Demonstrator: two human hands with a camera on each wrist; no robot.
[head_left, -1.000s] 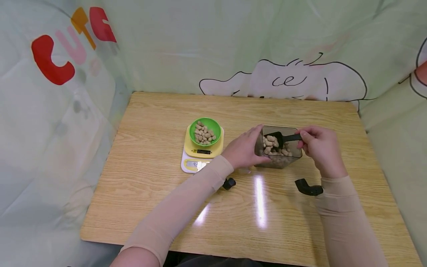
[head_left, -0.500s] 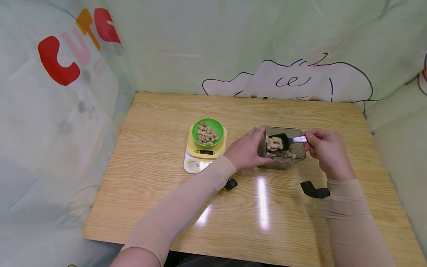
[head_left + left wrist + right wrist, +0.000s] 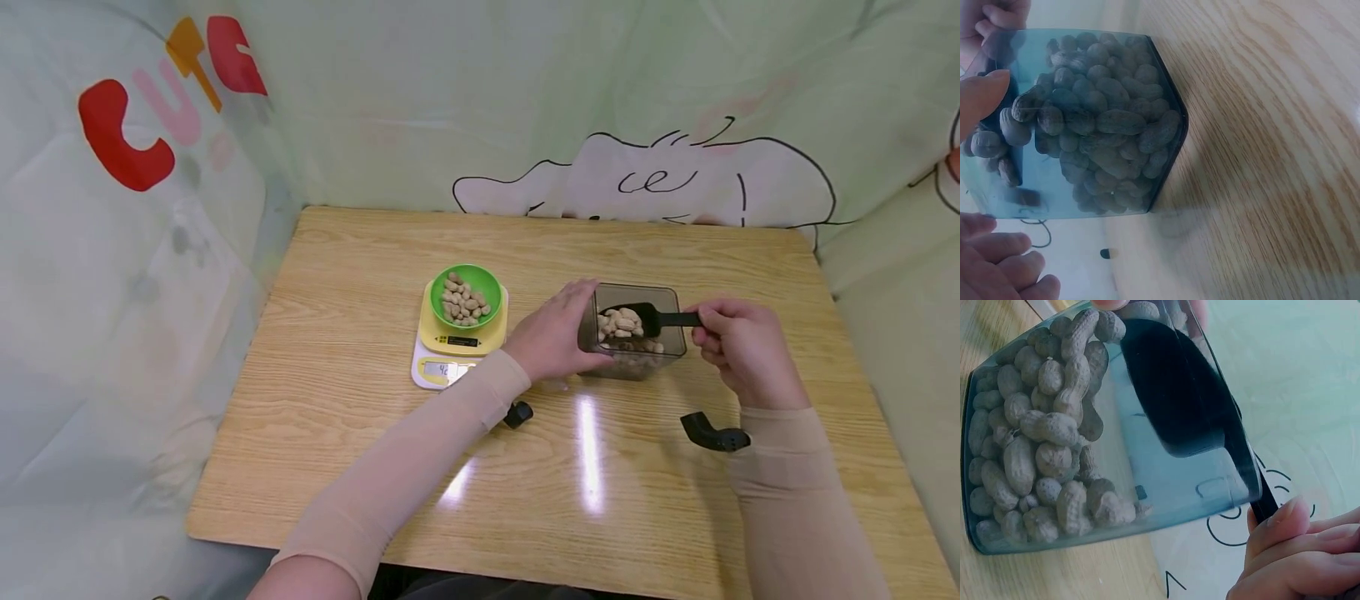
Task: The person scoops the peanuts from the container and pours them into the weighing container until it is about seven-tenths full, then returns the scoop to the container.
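Note:
A smoky clear plastic container [image 3: 637,367] part-filled with unshelled peanuts [image 3: 1116,112] stands right of the table's middle. My left hand [image 3: 555,337] holds its left side, thumb over the near wall and fingers toward the far side. My right hand [image 3: 746,342] pinches the handle of a black scoop [image 3: 649,320] at the container's right edge. Inside the container's mouth, the scoop's bowl carries several peanuts above the pile. The right wrist view shows the scoop [image 3: 1172,394] through the clear wall, above the peanuts.
Left of the container, a green bowl [image 3: 495,287] of peanuts sits on a yellow and white kitchen scale [image 3: 435,337], its display partly hidden by my left forearm. Black curved pieces [image 3: 708,433] sit at both wrists. Printed cloth hangs behind the wooden table [image 3: 337,375].
The right hand has drawn back to the right with the scoop, which now lies flatter with peanuts in it. The left hand still holds the container.

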